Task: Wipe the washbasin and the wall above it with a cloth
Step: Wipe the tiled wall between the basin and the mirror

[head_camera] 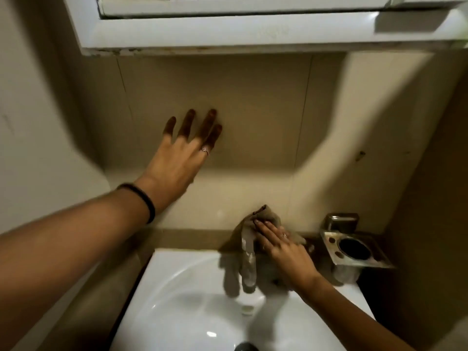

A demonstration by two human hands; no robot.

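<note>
A white washbasin (182, 300) fills the bottom middle, with its dark drain at the lower edge. A grey-brown cloth (268, 216) lies against the beige tiled wall (240, 110) just above the basin's back rim. My right hand (286, 247) presses flat on the cloth, fingers pointing up and left. A metal tap (248, 264) stands below the cloth, partly covered by it. My left hand (184, 153) rests flat on the wall higher up, fingers spread, holding nothing.
A white mirror cabinet (228, 31) overhangs the wall at the top. A metal holder (354, 249) with round holes is fixed to the wall right of the cloth, close to my right hand. A brown ledge runs behind the basin.
</note>
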